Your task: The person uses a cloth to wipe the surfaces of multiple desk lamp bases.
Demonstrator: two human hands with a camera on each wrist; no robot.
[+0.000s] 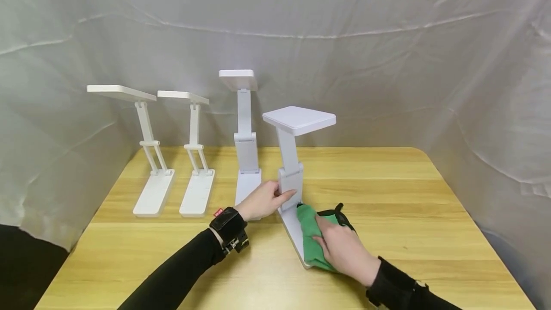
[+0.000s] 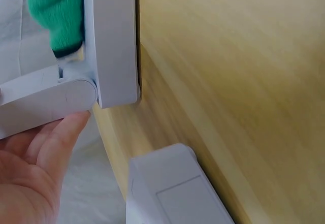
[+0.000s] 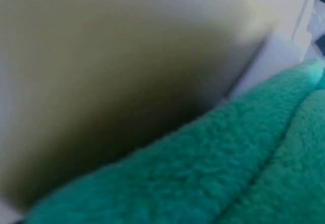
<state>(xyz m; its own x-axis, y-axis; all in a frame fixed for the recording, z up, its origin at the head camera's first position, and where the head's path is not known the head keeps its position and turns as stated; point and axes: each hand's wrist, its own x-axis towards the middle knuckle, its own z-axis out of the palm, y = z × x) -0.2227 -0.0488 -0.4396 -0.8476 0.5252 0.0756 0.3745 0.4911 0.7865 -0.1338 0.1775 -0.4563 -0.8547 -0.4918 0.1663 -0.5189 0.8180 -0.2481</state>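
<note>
A white folding desk lamp (image 1: 299, 121) stands nearest me, its head raised and its base on the table. My left hand (image 1: 263, 200) grips its lower arm near the hinge, thumb across the front and fingers behind. In the left wrist view that hand (image 2: 40, 168) is against the arm, just below the round hinge. A green cloth (image 1: 311, 240) with black edging is bunched in my right hand (image 1: 344, 250), which presses it onto the lamp's base (image 1: 294, 233). Close up in the right wrist view, the fuzzy cloth (image 3: 203, 168) covers much of the base.
Behind my left hand stands another white lamp (image 1: 244, 114). Two more unfolded lamps, one at far left (image 1: 152, 195) and one beside it (image 1: 197, 194), stand on the wooden table (image 1: 409, 204). A grey curtain (image 1: 301, 51) hangs behind and at both sides.
</note>
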